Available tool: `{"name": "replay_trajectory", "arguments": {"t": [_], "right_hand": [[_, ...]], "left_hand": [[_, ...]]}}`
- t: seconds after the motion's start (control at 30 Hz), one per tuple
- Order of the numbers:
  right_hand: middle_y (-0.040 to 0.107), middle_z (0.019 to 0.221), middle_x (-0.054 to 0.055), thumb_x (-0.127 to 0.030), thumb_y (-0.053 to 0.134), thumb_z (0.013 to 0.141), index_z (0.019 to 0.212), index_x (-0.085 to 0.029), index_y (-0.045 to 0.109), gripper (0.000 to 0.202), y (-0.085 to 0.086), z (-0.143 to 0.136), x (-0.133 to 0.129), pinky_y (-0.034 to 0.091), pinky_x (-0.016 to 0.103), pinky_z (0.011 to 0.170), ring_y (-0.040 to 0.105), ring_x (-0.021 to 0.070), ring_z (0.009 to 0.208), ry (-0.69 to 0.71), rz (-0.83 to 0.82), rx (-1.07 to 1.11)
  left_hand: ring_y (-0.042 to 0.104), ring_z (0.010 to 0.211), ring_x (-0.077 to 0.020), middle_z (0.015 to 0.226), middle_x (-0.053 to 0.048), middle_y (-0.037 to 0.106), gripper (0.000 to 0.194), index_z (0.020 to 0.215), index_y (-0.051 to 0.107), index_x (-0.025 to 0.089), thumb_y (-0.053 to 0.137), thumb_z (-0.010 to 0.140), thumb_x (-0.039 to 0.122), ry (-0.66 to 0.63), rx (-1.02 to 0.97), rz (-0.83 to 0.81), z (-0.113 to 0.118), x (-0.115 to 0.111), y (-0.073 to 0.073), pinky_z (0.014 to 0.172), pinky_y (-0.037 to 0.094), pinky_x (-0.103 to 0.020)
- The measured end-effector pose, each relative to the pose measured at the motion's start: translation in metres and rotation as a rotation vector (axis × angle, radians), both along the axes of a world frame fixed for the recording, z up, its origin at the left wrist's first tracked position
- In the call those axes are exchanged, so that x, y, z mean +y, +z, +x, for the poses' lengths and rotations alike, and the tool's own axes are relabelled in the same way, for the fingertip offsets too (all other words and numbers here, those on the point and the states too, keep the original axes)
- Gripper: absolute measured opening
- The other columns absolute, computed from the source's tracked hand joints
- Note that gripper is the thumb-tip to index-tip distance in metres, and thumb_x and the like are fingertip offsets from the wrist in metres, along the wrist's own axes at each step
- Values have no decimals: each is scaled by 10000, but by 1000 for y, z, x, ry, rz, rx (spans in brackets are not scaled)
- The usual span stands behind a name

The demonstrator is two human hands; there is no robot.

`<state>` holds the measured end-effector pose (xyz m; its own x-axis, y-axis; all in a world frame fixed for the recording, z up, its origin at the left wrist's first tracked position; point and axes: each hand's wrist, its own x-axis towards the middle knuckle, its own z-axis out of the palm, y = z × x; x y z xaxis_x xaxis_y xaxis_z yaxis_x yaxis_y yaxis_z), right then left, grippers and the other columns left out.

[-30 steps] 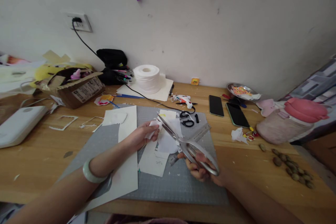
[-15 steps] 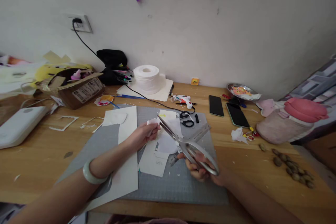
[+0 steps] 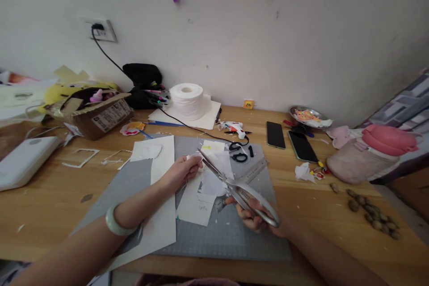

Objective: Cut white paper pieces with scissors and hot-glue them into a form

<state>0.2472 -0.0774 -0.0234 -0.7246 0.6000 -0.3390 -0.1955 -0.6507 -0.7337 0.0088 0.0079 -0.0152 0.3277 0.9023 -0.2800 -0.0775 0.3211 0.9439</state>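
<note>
My left hand, closed, pinches a small piece of white paper above the cutting mat. In my right hand is a pair of large silver scissors, fingers wrapped through the handles. The blade tips point up and left and reach the paper beside my left fingertips. Below the hands lie several white paper pieces, one with pencil marks. A large white sheet lies under my left forearm on the grey cutting mat.
Small black-handled scissors and a clear ruler lie on the mat. Behind are a glue gun, a white paper roll and an open cardboard box. Two phones and a pink-lidded container stand right.
The scissor blades have moved slightly left toward the paper and look closer together. My left hand stays almost in place, still pinching the paper.
</note>
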Motion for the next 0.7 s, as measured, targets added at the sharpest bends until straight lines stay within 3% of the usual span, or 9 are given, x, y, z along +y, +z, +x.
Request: {"name": "replay_trajectory", "arguments": {"t": [0.33, 0.7], "right_hand": [[325, 583, -84, -499, 670, 654, 1056, -207, 596, 503, 2, -1, 0, 123, 145, 377, 234, 6, 410, 23, 29, -7], [326, 572, -93, -368, 670, 646, 996, -187, 601, 400, 11, -5, -1, 115, 151, 363, 219, -2, 387, 0, 79, -88]], "left_hand": [[244, 346, -55, 383, 80, 327, 283, 553, 548, 153, 550, 735, 370, -60, 26, 12, 1, -3, -3, 376, 144, -211], [222, 347, -50, 387, 91, 287, 261, 549, 531, 160, 564, 707, 366, -71, -10, 2, 2, -5, 0, 376, 131, -207]]}}
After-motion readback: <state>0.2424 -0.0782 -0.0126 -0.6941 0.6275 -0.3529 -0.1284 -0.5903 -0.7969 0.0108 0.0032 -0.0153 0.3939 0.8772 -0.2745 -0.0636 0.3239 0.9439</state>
